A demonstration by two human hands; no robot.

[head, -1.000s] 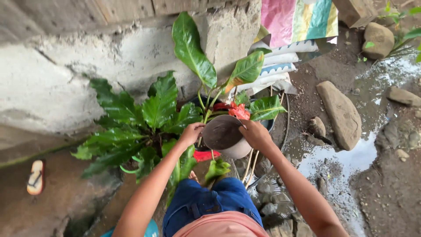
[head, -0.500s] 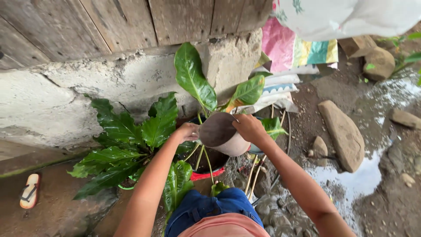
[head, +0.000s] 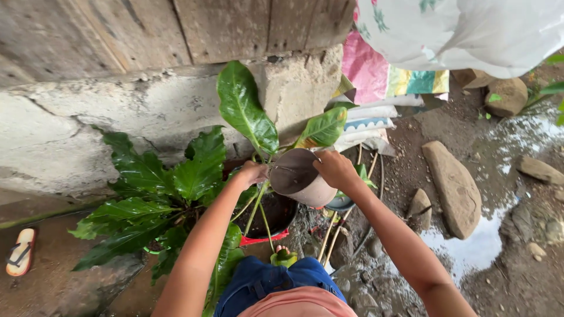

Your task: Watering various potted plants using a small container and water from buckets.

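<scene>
Grey-brown round metal pot [head: 299, 176], both hands gripping its rim above a potted plant.

Left hand [head: 251, 174] clamps the pot's near-left edge and right hand [head: 336, 169] closes on the far-right edge; the pot is tilted, its dull dark inside facing up, its pale outer wall below. It hangs over a black planter with a red rim [head: 273, 218] holding long-stemmed glossy green leaves [head: 244, 108]. Left of it spreads a broad wavy-leaved green plant [head: 154, 199] against the rough concrete wall [head: 88, 126]. Flat grey stones [head: 452, 185] and a puddle [head: 470, 246] lie to the right.
</scene>
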